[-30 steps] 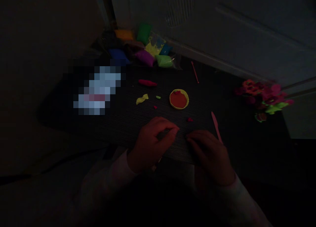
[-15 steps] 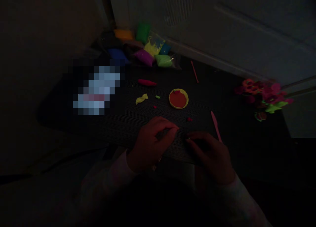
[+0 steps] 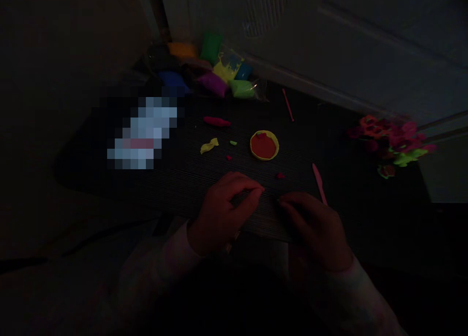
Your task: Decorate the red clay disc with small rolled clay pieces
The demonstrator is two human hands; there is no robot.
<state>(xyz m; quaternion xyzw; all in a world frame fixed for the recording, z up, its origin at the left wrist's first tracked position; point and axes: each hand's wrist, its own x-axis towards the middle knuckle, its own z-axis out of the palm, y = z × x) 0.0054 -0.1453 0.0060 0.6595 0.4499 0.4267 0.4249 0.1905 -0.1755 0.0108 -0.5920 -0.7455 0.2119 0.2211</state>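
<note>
My left hand [image 3: 228, 211] is closed, thumb and forefinger pinched together over the dark table's near edge; anything between the tips is too small to name. To its right, my right hand [image 3: 318, 228] is pinched too, with a tiny pale speck at its fingertips. Just beyond the hands lies a small red clay piece [image 3: 280, 175]. Farther off sits a round yellow-rimmed clay dish [image 3: 263, 147] with an orange-red filling and a bit of red and green at its far rim. A pink plastic knife [image 3: 319, 182] lies beside my right hand.
Left of the dish are a yellow clay strip [image 3: 209, 146], a green bit [image 3: 233, 143], a red bit [image 3: 228, 157] and a red clay roll [image 3: 217, 122]. Clay packets [image 3: 214, 84] pile up behind. A thin pink stick [image 3: 288, 105] lies near the wall; colourful cutters [image 3: 397, 136] stand right.
My right hand has shifted slightly to the right and its fingertips have drawn closer together. My left hand stays in place, still pinched.
</note>
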